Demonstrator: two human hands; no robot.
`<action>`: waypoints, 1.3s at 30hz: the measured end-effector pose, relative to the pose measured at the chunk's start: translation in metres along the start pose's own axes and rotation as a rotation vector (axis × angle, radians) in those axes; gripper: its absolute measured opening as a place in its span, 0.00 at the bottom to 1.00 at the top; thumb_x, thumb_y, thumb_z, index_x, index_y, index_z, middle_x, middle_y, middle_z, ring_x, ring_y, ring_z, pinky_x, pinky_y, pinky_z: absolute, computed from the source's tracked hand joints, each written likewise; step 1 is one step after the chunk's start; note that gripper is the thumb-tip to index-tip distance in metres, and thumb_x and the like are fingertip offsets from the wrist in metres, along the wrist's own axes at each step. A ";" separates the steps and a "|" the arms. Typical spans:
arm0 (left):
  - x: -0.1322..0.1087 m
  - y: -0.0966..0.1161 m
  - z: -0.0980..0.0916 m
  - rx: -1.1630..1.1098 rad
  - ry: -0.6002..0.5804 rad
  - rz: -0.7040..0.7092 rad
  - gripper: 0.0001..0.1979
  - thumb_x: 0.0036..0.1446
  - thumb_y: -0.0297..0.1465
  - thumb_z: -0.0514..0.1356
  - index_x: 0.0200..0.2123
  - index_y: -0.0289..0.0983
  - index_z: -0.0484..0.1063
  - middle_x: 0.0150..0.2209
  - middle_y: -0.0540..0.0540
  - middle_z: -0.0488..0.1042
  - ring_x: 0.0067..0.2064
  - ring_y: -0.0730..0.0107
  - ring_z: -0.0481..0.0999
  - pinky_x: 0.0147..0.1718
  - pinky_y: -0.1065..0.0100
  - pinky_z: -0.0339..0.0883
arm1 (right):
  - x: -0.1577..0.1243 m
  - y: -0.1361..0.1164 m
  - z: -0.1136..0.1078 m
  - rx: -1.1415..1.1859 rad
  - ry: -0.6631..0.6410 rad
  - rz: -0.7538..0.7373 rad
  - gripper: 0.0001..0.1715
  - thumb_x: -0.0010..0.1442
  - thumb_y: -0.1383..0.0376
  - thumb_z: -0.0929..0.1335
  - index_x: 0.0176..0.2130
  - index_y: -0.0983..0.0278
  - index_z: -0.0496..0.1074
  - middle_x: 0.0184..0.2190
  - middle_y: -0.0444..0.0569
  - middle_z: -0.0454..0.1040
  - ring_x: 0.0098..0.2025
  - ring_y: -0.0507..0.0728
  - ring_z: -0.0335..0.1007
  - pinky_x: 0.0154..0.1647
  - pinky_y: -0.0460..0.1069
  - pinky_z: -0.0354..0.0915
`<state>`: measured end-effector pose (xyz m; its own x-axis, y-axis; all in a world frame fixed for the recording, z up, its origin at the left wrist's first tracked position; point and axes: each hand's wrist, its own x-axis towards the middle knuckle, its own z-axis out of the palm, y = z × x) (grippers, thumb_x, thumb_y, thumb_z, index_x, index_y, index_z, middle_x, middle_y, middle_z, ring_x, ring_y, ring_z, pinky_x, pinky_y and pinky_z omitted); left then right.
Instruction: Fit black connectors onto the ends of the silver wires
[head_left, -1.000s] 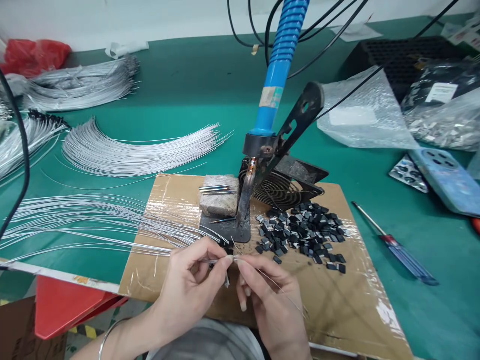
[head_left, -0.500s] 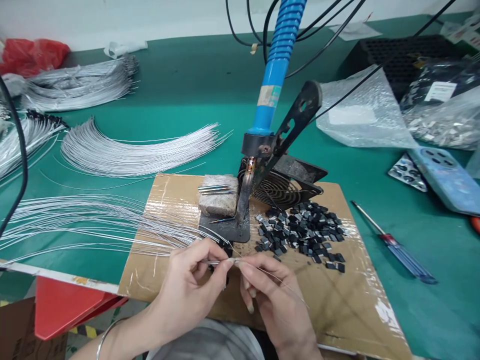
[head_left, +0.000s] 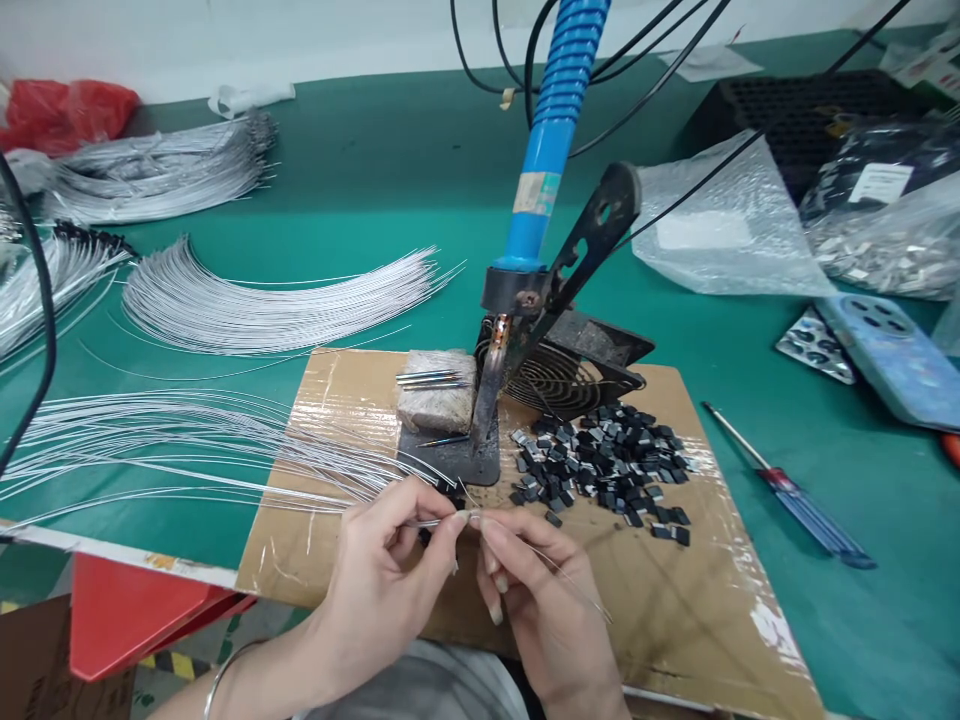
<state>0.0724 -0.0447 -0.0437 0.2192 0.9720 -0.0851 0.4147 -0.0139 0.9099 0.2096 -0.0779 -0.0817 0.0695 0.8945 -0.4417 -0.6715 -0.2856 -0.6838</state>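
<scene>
Fingers: both hands pinched, tips nearly meeting. Left hand [head_left: 390, 560] has thumb and index closed on a white wire [head_left: 427, 523], which shows in the gap behind the tips. Right hand [head_left: 551, 590] pinches a thin strand [head_left: 570, 578]; its tail runs back across that hand. Exact contact at the tips too small to call; can't tell if the wire and strand are joined.

Change vs. a second ago: small. Right hand's lower fingers sit slightly further right; pinch point basically unmoved. I'd read that as fine adjustment, nothing released, so the work is still at the tips.

Just behind the left hand: loose white wires [head_left: 315, 460], some ends by black pieces [head_left: 451, 490]. Beyond, on the cardboard [head_left: 660, 620]: grey block [head_left: 436, 408] with metal tips lying on it, blue-sleeved holder [head_left: 536, 170] above, black fan [head_left: 559, 378], pile of black-and-silver parts [head_left: 607, 460].

Further out on the green bench [head_left: 345, 230]: fanned wire bundle [head_left: 285, 308] far left, screwdriver [head_left: 814, 515] and phone [head_left: 900, 360] right.
</scene>
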 end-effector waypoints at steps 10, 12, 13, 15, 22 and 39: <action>0.000 0.004 0.007 -0.083 0.024 -0.071 0.09 0.65 0.30 0.59 0.30 0.36 0.71 0.22 0.53 0.67 0.21 0.77 0.57 0.19 0.74 0.52 | -0.005 0.015 0.003 0.072 0.041 -0.012 0.07 0.56 0.60 0.77 0.34 0.61 0.84 0.20 0.42 0.71 0.17 0.46 0.63 0.14 0.40 0.62; 0.002 0.005 0.006 -0.113 0.010 -0.105 0.09 0.64 0.30 0.59 0.30 0.36 0.71 0.22 0.52 0.69 0.22 0.77 0.59 0.20 0.73 0.53 | -0.005 0.013 -0.002 0.037 0.033 -0.010 0.09 0.58 0.58 0.76 0.36 0.60 0.85 0.23 0.44 0.74 0.18 0.47 0.65 0.15 0.41 0.64; 0.002 0.006 0.005 -0.123 0.012 -0.118 0.09 0.64 0.30 0.59 0.30 0.36 0.71 0.23 0.52 0.69 0.22 0.77 0.59 0.21 0.73 0.54 | -0.004 0.010 -0.007 0.011 0.024 -0.021 0.12 0.59 0.55 0.75 0.37 0.60 0.85 0.25 0.46 0.76 0.19 0.48 0.67 0.15 0.42 0.65; 0.004 0.007 0.003 -0.131 0.021 -0.141 0.09 0.62 0.30 0.60 0.29 0.35 0.72 0.23 0.51 0.69 0.23 0.76 0.61 0.21 0.74 0.55 | -0.005 0.001 -0.022 -0.076 0.020 -0.103 0.22 0.63 0.49 0.70 0.39 0.62 0.85 0.28 0.51 0.79 0.23 0.54 0.72 0.18 0.47 0.70; 0.009 0.009 -0.004 -0.133 0.016 -0.184 0.06 0.60 0.32 0.61 0.33 0.35 0.76 0.28 0.48 0.76 0.26 0.74 0.67 0.23 0.74 0.59 | -0.007 -0.033 -0.071 -1.194 0.414 -0.676 0.13 0.58 0.54 0.75 0.35 0.60 0.82 0.30 0.48 0.79 0.26 0.54 0.71 0.26 0.49 0.68; 0.013 0.017 -0.008 -0.111 0.038 -0.156 0.06 0.58 0.29 0.62 0.29 0.35 0.76 0.27 0.48 0.76 0.28 0.73 0.71 0.27 0.74 0.63 | -0.002 -0.021 -0.065 -1.214 0.281 -0.788 0.06 0.61 0.63 0.73 0.40 0.58 0.82 0.38 0.48 0.82 0.36 0.55 0.80 0.36 0.46 0.76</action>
<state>0.0752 -0.0309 -0.0266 0.1253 0.9685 -0.2151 0.3408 0.1616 0.9262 0.2720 -0.0956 -0.1042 0.3479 0.8982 0.2688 0.6131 -0.0010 -0.7900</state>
